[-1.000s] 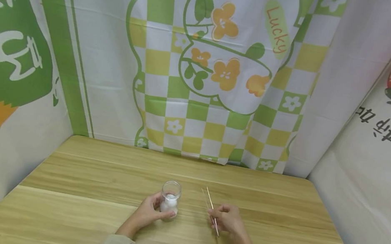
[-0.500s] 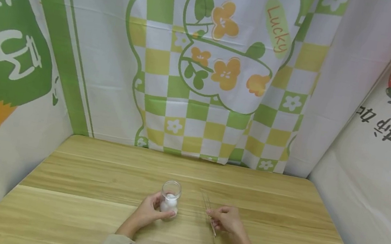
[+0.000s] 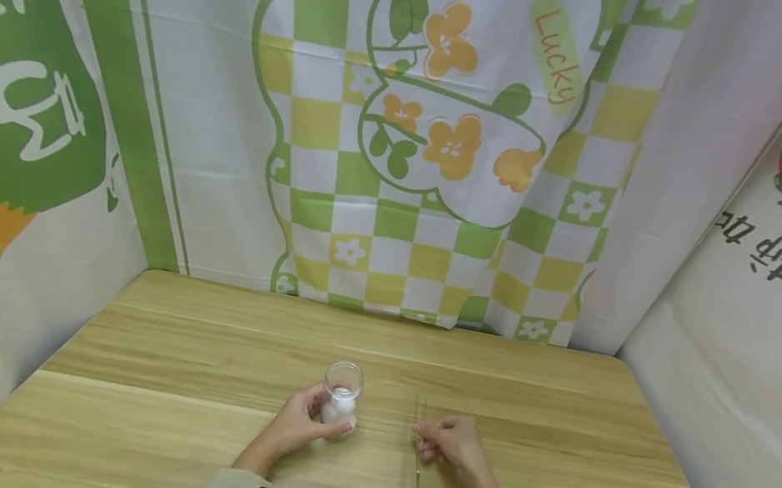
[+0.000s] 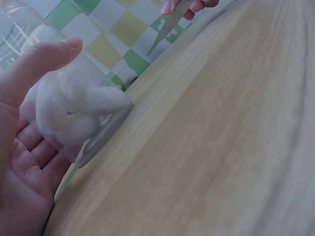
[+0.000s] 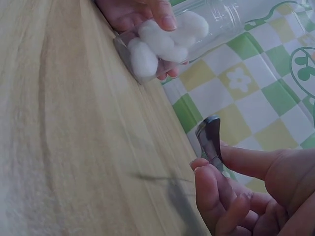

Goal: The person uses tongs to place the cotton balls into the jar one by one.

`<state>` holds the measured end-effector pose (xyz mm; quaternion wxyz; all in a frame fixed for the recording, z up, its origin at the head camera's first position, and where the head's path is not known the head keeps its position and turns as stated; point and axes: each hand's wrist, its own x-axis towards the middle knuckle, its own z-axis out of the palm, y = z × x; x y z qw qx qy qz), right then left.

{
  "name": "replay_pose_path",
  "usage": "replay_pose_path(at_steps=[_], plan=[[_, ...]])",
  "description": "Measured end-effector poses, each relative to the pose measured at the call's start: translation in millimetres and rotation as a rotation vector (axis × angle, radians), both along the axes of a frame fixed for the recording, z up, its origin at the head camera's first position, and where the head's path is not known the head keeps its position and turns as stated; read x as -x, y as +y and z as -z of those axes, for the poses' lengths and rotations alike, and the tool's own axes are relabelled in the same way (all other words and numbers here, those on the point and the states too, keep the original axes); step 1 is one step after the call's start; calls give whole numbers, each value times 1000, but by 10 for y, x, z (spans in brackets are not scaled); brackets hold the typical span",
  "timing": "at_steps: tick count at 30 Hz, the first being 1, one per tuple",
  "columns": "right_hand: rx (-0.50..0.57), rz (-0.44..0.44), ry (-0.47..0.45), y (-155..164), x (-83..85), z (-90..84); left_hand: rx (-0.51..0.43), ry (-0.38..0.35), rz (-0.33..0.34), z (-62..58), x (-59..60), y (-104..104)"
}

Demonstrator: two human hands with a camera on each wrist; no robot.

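Note:
A clear open-topped jar (image 3: pixel 344 379) stands on the table with white cotton balls (image 5: pixel 162 42) in its lower part. My left hand (image 3: pixel 295 425) grips it from the left, thumb across the near side and fingers behind. To the right, my right hand (image 3: pixel 459 440) pinches metal tweezers (image 3: pixel 419 451) between thumb and fingers. Two thin prongs of the tweezers point toward the back of the table, a little apart, with nothing seen between them. In the left wrist view, one tapered end of the tweezers (image 4: pixel 170 29) shows beyond the jar.
The wood-grain table (image 3: pixel 193 349) reaches back to a green and yellow checkered cloth (image 3: pixel 388 260). Printed cloths hang at the left (image 3: pixel 56 253) and right (image 3: pixel 736 371) sides. Black devices are worn at both sleeves.
The tweezers have turned in my right hand, from leaning toward the back left to pointing almost straight back. My left hand and the jar look unchanged.

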<state>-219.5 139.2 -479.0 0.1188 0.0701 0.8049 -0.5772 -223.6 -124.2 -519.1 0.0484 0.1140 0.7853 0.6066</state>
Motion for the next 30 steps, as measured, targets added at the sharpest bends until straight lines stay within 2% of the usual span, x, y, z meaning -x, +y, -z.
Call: replay_pose_path(at_steps=[15,25,30], plan=[[101,37,-41,-12,35,47,-13,-6,18,-35,-7,3],[25,34,-29,-14,2,77,-8,7,21,-7,-2,3],[-43,17,10,-10,-7,86,-1,1,14,6,-2,-8]])
